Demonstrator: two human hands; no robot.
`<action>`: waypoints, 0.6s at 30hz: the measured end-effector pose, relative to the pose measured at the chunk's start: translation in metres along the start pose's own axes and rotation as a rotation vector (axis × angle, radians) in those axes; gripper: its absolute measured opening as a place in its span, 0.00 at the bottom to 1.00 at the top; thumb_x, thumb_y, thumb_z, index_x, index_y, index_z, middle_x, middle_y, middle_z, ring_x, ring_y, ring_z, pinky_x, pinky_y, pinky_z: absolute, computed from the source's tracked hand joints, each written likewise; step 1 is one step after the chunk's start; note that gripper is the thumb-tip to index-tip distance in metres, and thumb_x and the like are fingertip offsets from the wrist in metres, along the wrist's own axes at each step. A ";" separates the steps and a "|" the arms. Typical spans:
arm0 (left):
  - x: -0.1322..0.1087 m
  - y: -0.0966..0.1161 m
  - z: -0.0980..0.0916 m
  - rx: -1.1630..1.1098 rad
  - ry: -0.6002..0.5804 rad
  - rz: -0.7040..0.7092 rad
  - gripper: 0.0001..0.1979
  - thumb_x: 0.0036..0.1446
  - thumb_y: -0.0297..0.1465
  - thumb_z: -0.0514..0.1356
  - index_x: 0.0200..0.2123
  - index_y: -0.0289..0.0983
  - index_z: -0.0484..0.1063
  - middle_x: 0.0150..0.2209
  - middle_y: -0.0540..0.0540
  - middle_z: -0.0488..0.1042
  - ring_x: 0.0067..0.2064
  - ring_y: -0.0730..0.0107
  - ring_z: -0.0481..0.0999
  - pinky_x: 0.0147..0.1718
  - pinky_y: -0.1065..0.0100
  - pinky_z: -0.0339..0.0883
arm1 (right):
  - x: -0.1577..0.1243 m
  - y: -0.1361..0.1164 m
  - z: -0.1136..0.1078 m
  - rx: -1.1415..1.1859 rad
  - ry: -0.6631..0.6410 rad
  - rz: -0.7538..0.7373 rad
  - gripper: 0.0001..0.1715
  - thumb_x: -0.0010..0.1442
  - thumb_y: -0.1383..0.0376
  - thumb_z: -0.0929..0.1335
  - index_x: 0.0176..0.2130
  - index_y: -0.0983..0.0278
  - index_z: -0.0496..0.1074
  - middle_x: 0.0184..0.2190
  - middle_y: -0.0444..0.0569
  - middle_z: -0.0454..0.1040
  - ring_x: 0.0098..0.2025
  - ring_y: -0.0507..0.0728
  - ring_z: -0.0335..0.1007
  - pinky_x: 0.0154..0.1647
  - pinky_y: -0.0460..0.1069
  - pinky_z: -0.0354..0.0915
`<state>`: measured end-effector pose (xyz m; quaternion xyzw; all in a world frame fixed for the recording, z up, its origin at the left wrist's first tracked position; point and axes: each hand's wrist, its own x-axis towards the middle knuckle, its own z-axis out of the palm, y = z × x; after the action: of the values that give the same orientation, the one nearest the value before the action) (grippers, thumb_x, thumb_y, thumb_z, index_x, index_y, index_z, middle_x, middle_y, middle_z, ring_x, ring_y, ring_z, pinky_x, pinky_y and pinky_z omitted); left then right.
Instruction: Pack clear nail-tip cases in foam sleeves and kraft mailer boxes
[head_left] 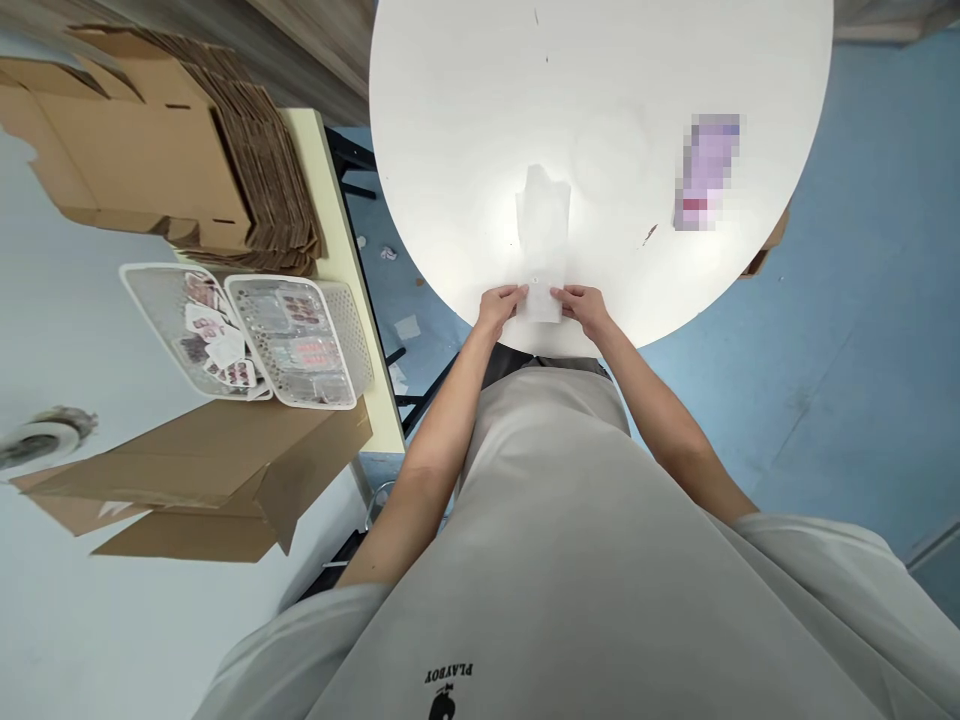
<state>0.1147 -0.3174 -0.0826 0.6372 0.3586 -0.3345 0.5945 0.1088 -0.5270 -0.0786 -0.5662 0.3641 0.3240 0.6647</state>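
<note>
A thin, translucent plastic bag (543,230) lies on the white round table (457,120) near its front edge, its long side pointing away from me. The far end has an uneven outline, and a small round mark shows nearer to me. My left hand (501,307) pinches the bag's left edge between thumb and fingers. On the opposite edge, my right hand (586,308) pinches it at about the same height. Between the two hands the near part looks flatter and whiter, perhaps doubled over; I cannot tell for sure.
A pixelated purple object (707,172) lies on the table's right side. To the left, a pale yellow table (386,425) carries stacked flat cardboard boxes (165,140), a white basket (349,310) of clear packs, another basket (154,320) with printed cards, and an open carton (202,460).
</note>
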 end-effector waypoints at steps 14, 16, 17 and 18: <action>-0.014 0.006 0.021 -0.116 -0.031 -0.115 0.23 0.57 0.51 0.78 0.36 0.38 0.81 0.37 0.41 0.85 0.44 0.60 0.84 0.48 0.60 0.78 | -0.009 -0.001 -0.020 -0.044 -0.033 -0.007 0.30 0.46 0.45 0.89 0.31 0.61 0.80 0.35 0.48 0.84 0.40 0.57 0.82 0.48 0.53 0.84; -0.014 0.002 0.024 -0.081 0.028 -0.073 0.20 0.56 0.47 0.79 0.34 0.39 0.80 0.33 0.46 0.81 0.39 0.65 0.82 0.44 0.63 0.77 | -0.007 0.003 -0.020 -0.095 -0.006 -0.023 0.30 0.47 0.44 0.88 0.30 0.61 0.79 0.33 0.47 0.83 0.38 0.56 0.81 0.46 0.53 0.83; -0.013 0.000 0.025 -0.050 0.059 -0.058 0.19 0.56 0.46 0.79 0.32 0.39 0.79 0.30 0.48 0.79 0.36 0.67 0.80 0.42 0.64 0.76 | -0.006 0.005 -0.020 -0.130 0.003 -0.034 0.30 0.48 0.44 0.87 0.31 0.62 0.79 0.33 0.47 0.83 0.38 0.57 0.81 0.46 0.53 0.83; -0.013 -0.002 0.025 -0.014 0.087 -0.044 0.18 0.56 0.44 0.78 0.30 0.39 0.78 0.28 0.50 0.76 0.35 0.68 0.78 0.40 0.65 0.75 | -0.007 0.006 -0.020 -0.178 0.011 -0.049 0.30 0.51 0.42 0.86 0.32 0.62 0.80 0.34 0.48 0.83 0.38 0.58 0.82 0.46 0.54 0.84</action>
<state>0.1061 -0.3434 -0.0746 0.6391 0.4002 -0.3170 0.5753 0.0977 -0.5456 -0.0782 -0.6336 0.3237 0.3357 0.6173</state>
